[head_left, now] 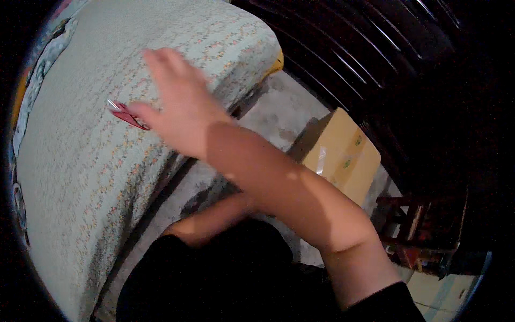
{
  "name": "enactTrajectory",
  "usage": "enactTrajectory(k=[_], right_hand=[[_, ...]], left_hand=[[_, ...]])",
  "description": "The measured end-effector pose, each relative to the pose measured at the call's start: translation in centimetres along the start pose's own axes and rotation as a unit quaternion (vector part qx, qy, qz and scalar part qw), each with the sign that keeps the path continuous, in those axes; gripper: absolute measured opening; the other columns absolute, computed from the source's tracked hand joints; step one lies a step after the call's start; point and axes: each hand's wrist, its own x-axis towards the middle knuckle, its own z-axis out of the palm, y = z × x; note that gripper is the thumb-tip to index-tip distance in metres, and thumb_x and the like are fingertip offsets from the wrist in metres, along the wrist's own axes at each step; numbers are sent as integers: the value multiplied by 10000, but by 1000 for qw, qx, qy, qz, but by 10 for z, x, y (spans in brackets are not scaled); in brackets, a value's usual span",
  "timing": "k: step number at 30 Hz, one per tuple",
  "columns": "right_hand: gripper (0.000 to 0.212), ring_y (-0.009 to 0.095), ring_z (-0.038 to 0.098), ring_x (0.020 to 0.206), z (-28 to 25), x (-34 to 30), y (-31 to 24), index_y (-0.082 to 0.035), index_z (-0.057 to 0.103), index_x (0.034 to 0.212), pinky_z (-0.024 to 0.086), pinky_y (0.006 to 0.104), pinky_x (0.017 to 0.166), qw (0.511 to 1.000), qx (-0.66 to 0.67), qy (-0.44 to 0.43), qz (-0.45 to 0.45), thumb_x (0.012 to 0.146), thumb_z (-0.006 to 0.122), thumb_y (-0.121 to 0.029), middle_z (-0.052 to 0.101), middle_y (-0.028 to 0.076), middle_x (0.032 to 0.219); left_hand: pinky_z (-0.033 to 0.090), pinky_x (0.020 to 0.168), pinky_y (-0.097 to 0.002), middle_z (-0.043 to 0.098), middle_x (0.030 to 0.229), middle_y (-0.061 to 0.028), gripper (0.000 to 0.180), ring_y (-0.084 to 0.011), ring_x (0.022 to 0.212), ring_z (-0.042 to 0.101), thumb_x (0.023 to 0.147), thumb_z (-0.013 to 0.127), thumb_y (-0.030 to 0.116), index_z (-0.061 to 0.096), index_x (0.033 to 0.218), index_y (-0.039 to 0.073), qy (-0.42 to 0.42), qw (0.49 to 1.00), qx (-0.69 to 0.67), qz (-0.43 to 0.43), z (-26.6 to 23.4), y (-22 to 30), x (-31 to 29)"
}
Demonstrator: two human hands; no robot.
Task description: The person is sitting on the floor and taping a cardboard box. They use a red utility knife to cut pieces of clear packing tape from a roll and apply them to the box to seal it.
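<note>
My right hand (179, 96) is over the bed, blurred by motion, with its fingers stretched out and the thumb apart. By the thumb tip lies a small red-handled tool with a silver tip, seemingly a pair of scissors (126, 115); it looks to rest on the bedcover (70, 177), not in a grip. My right forearm reaches across from the lower right. Beneath it, my left forearm (209, 217) comes out of a black sleeve and passes behind the right one, which hides my left hand.
A closed, taped cardboard box (346, 155) stands on the grey floor (284, 99) right of the bed. Beyond it is dark slatted furniture (343, 43). A dark wooden stool (424, 220) is at the right. Bundled cloth (45, 59) lies along the bed's left side.
</note>
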Motion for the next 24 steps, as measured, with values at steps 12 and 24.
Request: enactTrajectory(k=[12, 24], right_hand=[[329, 197, 578, 1158, -249, -154, 53, -33, 714, 1094, 420, 341, 1025, 859, 79, -114, 493, 904, 703, -300, 625, 86, 1255], [134, 173, 580, 1119, -231, -165, 44, -26, 704, 979, 421, 315, 990, 894, 137, 99, 415, 874, 713, -108, 643, 97, 1207]], left_hand=[[550, 669, -278, 432, 1445, -61, 648, -183, 1035, 666, 910, 560, -11, 332, 1491, 164, -56, 996, 61, -21, 8, 68, 7], [525, 647, -270, 203, 1606, -131, 767, -187, 1018, 667, 902, 478, -71, 153, 1567, 129, 17, 993, 117, -16, 10, 68, 1]])
